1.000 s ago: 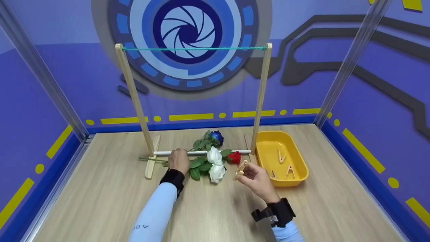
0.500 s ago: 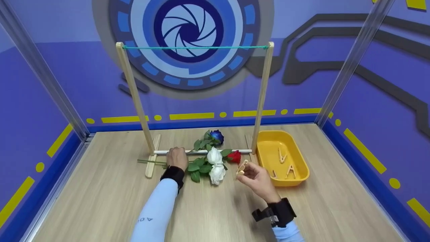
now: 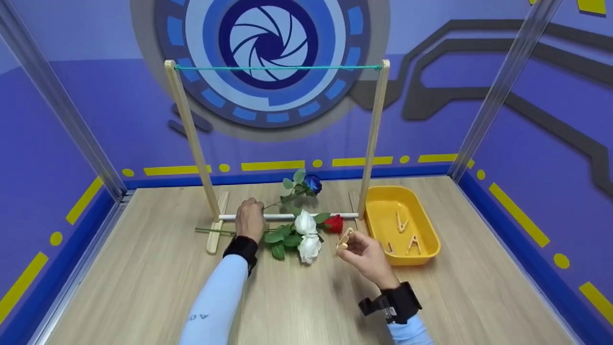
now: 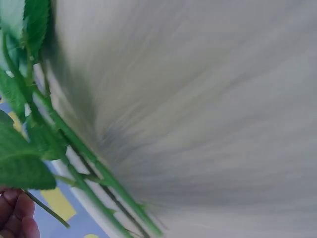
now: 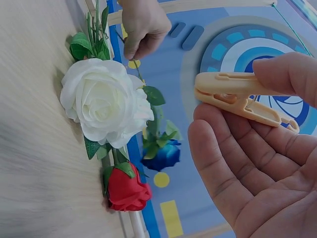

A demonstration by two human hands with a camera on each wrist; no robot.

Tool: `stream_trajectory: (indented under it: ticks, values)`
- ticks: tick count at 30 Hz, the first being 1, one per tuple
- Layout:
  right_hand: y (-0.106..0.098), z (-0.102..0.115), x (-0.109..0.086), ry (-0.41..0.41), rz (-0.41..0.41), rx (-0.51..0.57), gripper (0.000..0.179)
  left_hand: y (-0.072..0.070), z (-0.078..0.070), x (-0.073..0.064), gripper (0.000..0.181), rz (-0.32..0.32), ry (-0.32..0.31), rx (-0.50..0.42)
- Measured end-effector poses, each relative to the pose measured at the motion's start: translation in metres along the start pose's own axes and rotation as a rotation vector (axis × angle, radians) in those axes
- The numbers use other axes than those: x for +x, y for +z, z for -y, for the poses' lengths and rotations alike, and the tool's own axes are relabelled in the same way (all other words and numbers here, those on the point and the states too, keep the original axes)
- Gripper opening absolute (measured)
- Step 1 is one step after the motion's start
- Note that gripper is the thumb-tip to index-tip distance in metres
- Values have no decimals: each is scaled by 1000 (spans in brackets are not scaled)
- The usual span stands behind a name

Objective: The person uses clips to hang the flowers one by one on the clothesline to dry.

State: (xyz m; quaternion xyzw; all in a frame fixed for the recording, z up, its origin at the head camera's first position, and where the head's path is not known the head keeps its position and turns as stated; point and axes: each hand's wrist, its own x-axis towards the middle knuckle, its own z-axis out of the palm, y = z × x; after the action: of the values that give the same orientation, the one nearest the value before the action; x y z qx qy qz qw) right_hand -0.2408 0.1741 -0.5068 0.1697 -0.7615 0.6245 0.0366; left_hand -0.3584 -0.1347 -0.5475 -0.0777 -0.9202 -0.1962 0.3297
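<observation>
My left hand [image 3: 250, 218] pinches the stem of a blue rose [image 3: 312, 184], whose bloom hangs above the table behind the white bar [image 3: 282, 217]. In the right wrist view the left fingers show curled round that thin stem, with the blue bloom [image 5: 162, 154] hanging lower. White roses [image 3: 306, 235] and a red rose [image 3: 334, 224] lie on the table just right of the left hand, their green stems [image 4: 99, 173] passing beneath it. Between thumb and fingers my right hand [image 3: 366, 256] holds a beige clothespin [image 5: 242, 94], in front of the red rose.
A wooden frame [image 3: 372, 139] with a green string [image 3: 278, 68] across its top stands at the back. Beside its right post sits a yellow tray [image 3: 433, 239] with several clothespins [image 3: 401, 223] in it. Printed walls enclose the table [image 3: 297, 306] at the back and sides.
The blue rose has risen off the table and shifted slightly right, pinched by my left hand, which moved up and away. My right hand holds the clothespin in the same place.
</observation>
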Motion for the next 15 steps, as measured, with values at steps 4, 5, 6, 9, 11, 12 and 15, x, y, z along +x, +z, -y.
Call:
stream_trajectory:
  ticks: [4, 5, 6, 9, 11, 12, 15]
  values:
    - [0, 1, 0, 0, -2, -6, 18, -11, -5, 2, 21, -38, 44, -42]
    - [0, 1, 0, 1, -4, -8, 18, -14, -7, 3, 20, -47, 58, -54]
    - [0, 1, 0, 2, -5, -10, 18, -17, -9, 3, 19, -50, 69, -65]
    - [-1, 1, 0, 7, -8, -2, 18, -27, -15, 2, 13, -55, 93, -88]
    - [-2, 1, 0, 7, -11, 5, 18, -34, -19, 0, 12, -50, 103, -106]
    - [-2, 1, 0, 7, -14, 6, 18, -38, -21, -2, 12, -47, 107, -116]
    - [-3, 1, 0, -1, -25, 11, 18, -48, -29, -9, 10, -44, 123, -143]
